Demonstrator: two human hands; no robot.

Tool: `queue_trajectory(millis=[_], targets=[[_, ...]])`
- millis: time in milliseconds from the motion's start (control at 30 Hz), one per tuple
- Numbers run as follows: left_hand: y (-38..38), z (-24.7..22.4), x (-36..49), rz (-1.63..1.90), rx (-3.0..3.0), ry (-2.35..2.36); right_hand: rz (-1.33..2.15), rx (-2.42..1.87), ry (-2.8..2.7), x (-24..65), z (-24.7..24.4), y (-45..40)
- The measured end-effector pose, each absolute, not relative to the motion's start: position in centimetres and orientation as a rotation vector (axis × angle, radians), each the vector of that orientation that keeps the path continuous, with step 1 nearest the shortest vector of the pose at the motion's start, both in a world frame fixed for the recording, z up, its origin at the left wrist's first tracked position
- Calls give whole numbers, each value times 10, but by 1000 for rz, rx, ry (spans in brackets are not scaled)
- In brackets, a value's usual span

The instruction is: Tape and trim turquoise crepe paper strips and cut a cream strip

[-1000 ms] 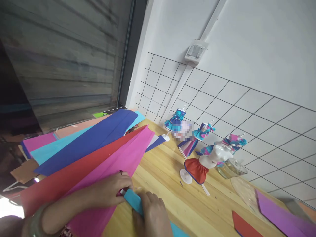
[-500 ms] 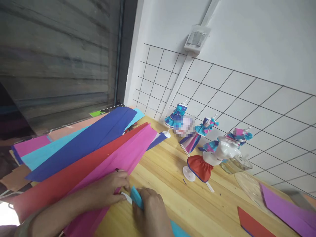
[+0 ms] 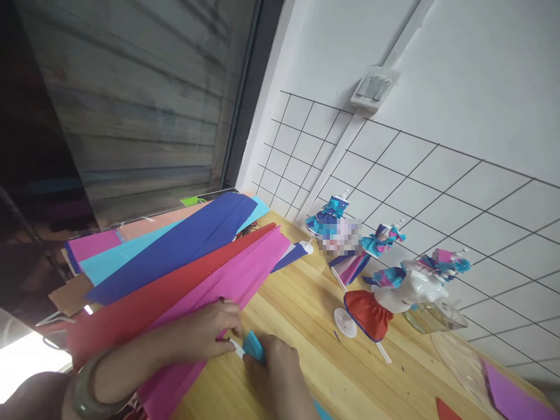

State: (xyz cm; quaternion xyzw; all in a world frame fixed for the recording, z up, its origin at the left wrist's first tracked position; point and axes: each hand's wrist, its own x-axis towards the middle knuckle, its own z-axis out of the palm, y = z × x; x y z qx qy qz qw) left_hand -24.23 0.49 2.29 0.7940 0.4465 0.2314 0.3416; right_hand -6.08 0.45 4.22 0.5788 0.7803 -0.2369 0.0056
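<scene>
Holding a small light-blue piece in right hand, with thumb and curled fingers drawn together on its lower end. Cannot tell exact finger placement there, fingertips being partly hidden. Holding near end of a narrow white strip in left hand, with thumb and fingertips only narrowly apart around it. Meeting the light-blue piece with the strip's other end, or passing behind it; cannot tell which. Located both between the two hands, low at centre, over wooden tabletop.

Resting left forearm across a long pink sheet; wearing a grey-green bangle at left wrist. Layered beyond pink, in order: red sheet, dark-blue sheet, light-blue sheet. Seen low at the frame's edge, by right wrist: another light-blue piece.

Observed farther right, well apart from hands: glossy white dress form, tilted, fitted with red skirt trimmed in blue. Lined up behind, toward wall grid: more miniature dressed forms, including one in blue ruffles. Placed at far right: purple sheet.
</scene>
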Motion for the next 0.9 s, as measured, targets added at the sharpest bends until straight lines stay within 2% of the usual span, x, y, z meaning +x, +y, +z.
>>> queue_trajectory(millis=[533,900], targets=[[5,21,-243,654,2094,1137,-904,1749,2391,-55,40,16],[5,23,-244,657,2106,1102,-1298,1713,2437,-34,46,24]])
